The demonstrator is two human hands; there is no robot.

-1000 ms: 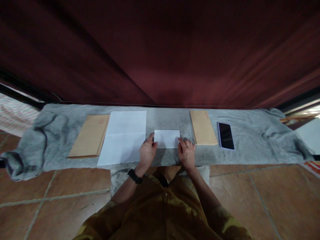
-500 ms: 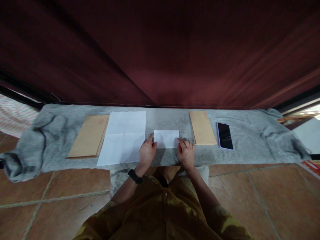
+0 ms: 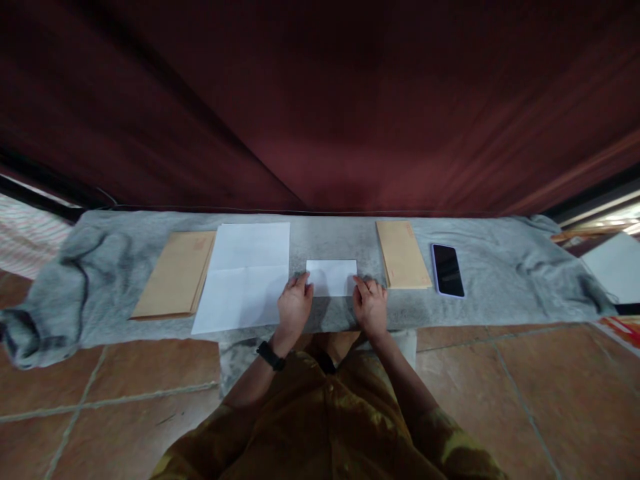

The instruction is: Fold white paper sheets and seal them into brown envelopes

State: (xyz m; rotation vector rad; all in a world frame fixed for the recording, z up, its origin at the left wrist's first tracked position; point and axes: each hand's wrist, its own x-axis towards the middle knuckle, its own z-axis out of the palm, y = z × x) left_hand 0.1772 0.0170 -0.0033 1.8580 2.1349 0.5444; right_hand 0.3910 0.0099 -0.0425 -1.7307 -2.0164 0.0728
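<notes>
A small folded white paper lies on a grey cloth in front of me. My left hand, with a black watch on the wrist, presses its fingertips on the paper's near left corner. My right hand presses its fingertips on the near right corner. Both hands have their fingers close together and bent down onto the paper. A larger creased white sheet lies just left of my left hand.
A brown envelope lies left of the large sheet, another brown envelope right of the small paper, and a dark phone beyond it. A dark red curtain hangs behind. Terracotta floor tiles lie below.
Both hands stay at the folded paper's near corners. Only the camera view has shifted slightly.
</notes>
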